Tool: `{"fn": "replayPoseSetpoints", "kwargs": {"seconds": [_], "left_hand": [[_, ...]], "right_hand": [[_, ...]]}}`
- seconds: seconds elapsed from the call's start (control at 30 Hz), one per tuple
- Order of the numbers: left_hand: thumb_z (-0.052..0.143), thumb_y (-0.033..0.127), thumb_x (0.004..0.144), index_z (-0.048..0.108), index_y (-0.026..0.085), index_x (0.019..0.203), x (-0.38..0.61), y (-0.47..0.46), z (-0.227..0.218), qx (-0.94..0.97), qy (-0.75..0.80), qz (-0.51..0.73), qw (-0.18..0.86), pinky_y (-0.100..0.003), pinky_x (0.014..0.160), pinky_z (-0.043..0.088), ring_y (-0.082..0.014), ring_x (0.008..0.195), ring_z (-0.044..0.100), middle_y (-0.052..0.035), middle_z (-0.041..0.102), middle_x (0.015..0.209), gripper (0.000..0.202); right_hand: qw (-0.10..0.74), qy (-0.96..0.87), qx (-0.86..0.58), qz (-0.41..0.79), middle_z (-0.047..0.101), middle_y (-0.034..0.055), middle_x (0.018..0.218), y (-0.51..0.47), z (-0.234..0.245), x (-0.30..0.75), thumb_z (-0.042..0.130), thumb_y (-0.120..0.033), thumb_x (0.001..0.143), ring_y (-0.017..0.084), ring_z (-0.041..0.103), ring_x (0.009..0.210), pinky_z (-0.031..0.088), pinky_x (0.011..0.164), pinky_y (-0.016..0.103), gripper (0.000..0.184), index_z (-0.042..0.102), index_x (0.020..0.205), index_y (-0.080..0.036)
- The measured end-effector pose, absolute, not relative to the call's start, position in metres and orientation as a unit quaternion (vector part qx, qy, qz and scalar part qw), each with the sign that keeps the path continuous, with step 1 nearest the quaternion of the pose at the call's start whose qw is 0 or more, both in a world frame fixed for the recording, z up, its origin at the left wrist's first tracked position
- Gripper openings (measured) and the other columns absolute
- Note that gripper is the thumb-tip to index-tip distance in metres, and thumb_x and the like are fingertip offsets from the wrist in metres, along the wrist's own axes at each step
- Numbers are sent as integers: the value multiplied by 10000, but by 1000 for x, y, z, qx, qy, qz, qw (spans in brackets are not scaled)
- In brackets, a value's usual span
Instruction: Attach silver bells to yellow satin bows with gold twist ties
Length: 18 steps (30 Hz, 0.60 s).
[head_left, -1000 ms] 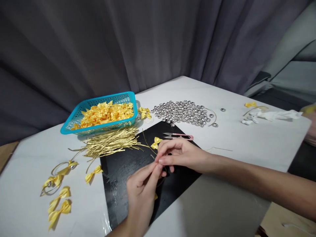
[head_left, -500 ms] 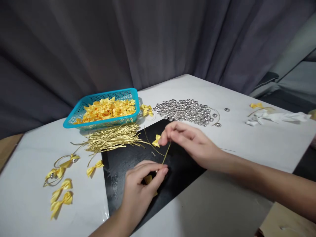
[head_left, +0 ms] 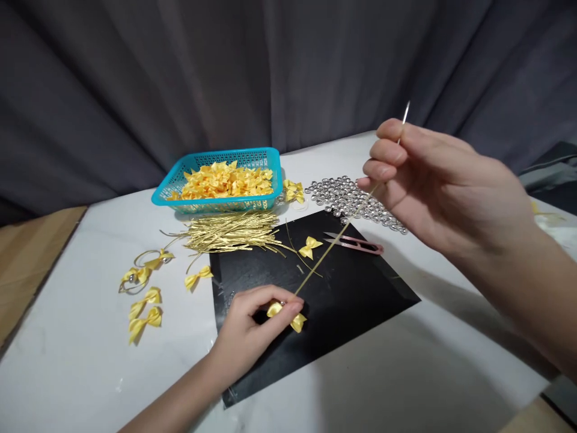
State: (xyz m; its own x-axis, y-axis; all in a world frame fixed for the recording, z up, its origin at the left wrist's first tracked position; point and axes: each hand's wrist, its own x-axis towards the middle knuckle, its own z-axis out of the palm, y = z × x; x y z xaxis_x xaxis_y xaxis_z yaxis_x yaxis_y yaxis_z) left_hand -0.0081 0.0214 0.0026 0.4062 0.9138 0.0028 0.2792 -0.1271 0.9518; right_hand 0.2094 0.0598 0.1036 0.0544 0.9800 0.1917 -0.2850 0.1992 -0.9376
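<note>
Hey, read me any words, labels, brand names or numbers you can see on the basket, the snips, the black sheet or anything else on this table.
None: no word, number or sign shows on the basket, snips, black sheet or table.
The bow pinched by the left hand and the gold wire held by the right hand are unprinted.

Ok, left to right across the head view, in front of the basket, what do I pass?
Loose yellow bows → left hand gripping a yellow bow → single bow on the black mat → pink snips → right hand holding the gold wire.
</note>
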Motion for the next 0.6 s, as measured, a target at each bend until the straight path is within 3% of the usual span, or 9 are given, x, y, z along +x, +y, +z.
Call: {"fn": "replayPoseSetpoints", "kwargs": {"seconds": [0.1, 0.2, 0.43, 0.6], "left_hand": [[675, 244, 743, 710, 192, 808, -9, 20, 3, 601, 438, 328, 582, -218, 587, 504, -157, 661, 675, -54, 741, 743, 90], [689, 194, 730, 647, 201, 941, -10, 20, 3, 535, 419, 356, 642, -196, 591, 510, -141, 691, 681, -42, 737, 766, 215], [665, 175, 739, 656, 182, 733, -12, 24, -1, 539, 404, 323, 665, -178, 585, 491, -145, 804, 661, -77, 725, 931, 14], [724, 115, 656, 646, 218, 923, -11, 26, -5, 514, 426, 325, 670, -145, 547, 478, -62, 635, 615, -57, 661, 1108, 297]], "right_hand": [[621, -459, -399, 494, 443, -57, 654, 60, 100, 211, 298, -101, 962, -12, 519, 598, 449, 689, 140, 308, 524, 757, -147], [631, -446, -415, 481, 436, -44, 649, 63, 90, 215, 302, -96, 957, 11, 516, 603, 453, 657, 153, 314, 513, 730, -152], [644, -377, -419, 517, 440, -15, 668, 69, 63, 234, 383, -98, 919, 31, 506, 587, 459, 607, 157, 264, 543, 716, -152], [649, -388, -428, 495, 453, -4, 664, 64, 58, 241, 400, -90, 908, 46, 513, 606, 458, 605, 177, 254, 549, 711, -150]]}}
